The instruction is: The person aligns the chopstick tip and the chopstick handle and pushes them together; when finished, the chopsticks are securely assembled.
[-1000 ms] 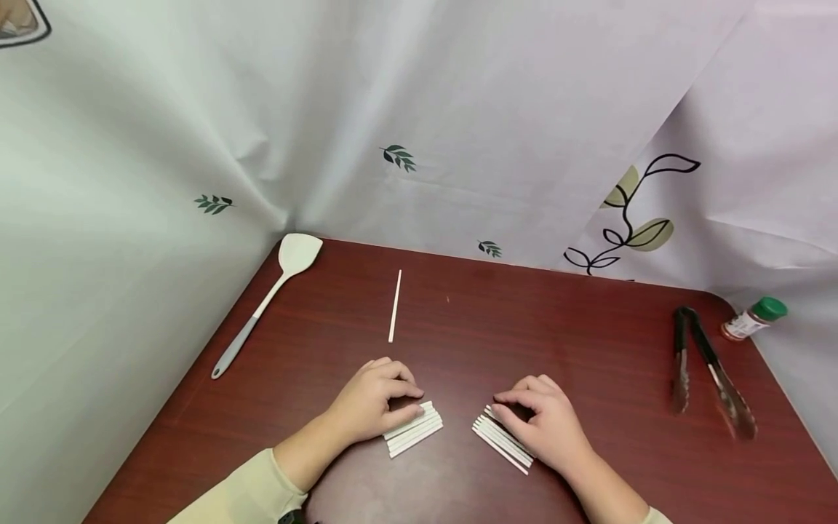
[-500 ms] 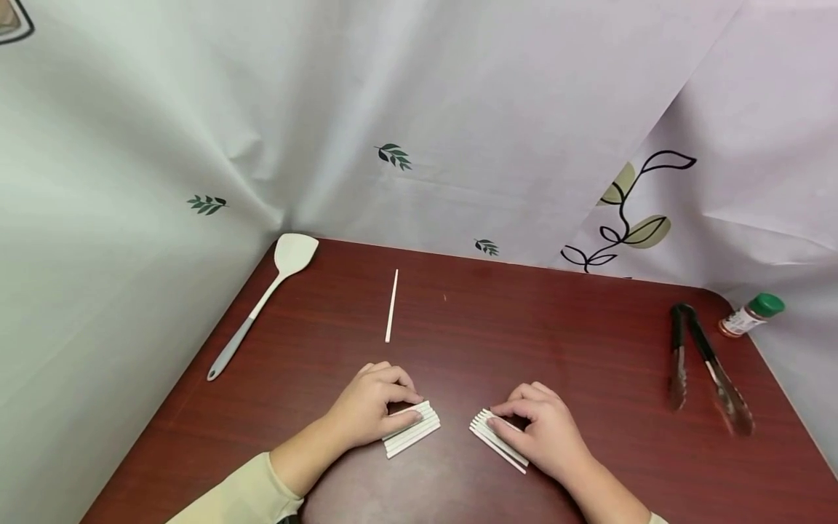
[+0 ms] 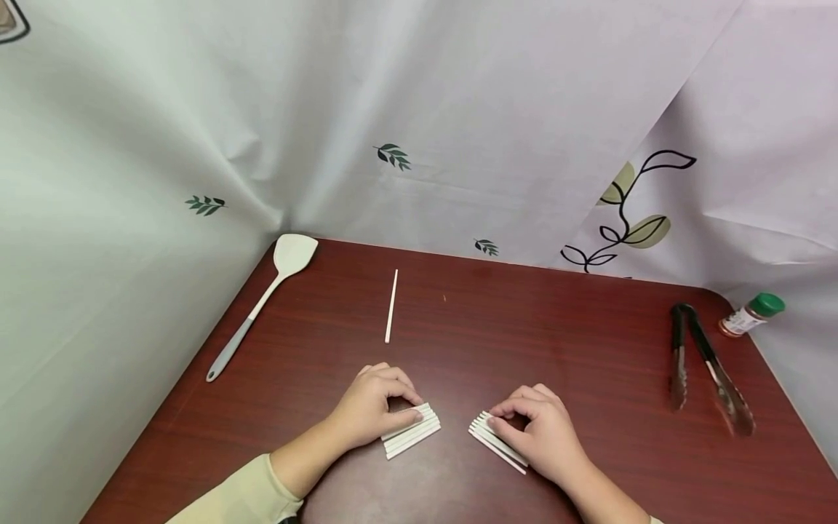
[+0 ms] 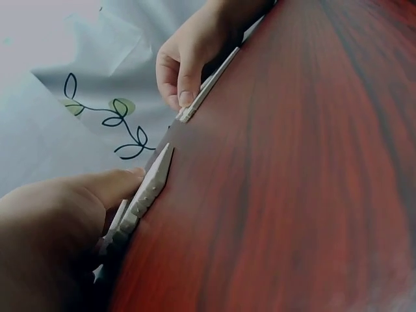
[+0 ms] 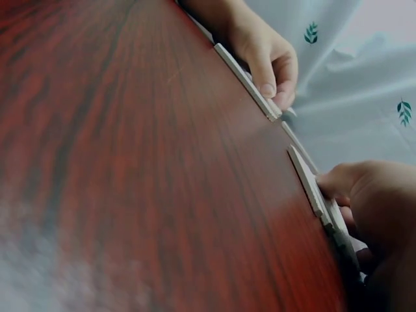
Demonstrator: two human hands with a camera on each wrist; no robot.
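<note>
In the head view my left hand holds a flat row of short, thin white sticks. The thumb lies on top and the fingers curl at the row's far side. My right hand grips a matching row of white sticks the same way, with the nearest stick lying slightly apart. Both rows slant, their inner ends facing across a short gap. From the left wrist, the stick ends show lined up along the left thumb. Seen from the right wrist, the right thumb touches the sticks there. Palms hide parts of both rows.
One separate white stick lies beyond the left hand on the dark red table. A white spatula with a grey handle is at left. Black-handled metal tongs and a green-capped spice jar sit at right, near the hanging cloth.
The right fingers have shifted slightly over their row, and those sticks sit closer together than a second ago. The left hand has barely moved. The whole view has drifted slightly.
</note>
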